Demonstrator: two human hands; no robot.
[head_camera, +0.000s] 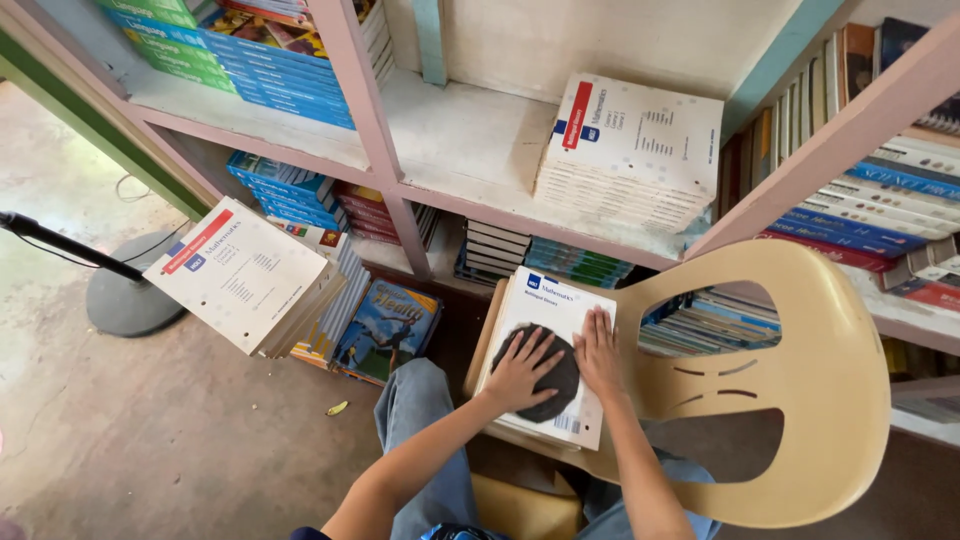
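Near, at 6 o'clock: denim-clad knees and two bare forearms reaching up-frame. Left hand (522, 368) lies open, fingers spread, pressing a dark grey cloth (550, 378) flat onto the cover of the top book. Right hand (598, 352) is open too, palm down, flat on the same cover at the cloth's 3 o'clock, touching its edge. Neither hand grips anything.

The thing under both hands: a stack of white workbooks (545, 345) on the seat of a beige plastic chair (800, 400), chair back at 3 o'clock of the stack.

Step in hand, judged: wiping the top cover, right hand steadying. Next move calls for sweeping the cloth over the bare upper part of the cover while the stack stays pinned.

Further, at 9 o'clock: a leaning pile of like workbooks (245, 275) on the floor, a colourful textbook (388, 325) beside it, and a round fan base (130, 295). Far, at 12 o'clock: another white stack (630, 150) on the pink shelf (470, 140), blue books (270, 60) to its left.
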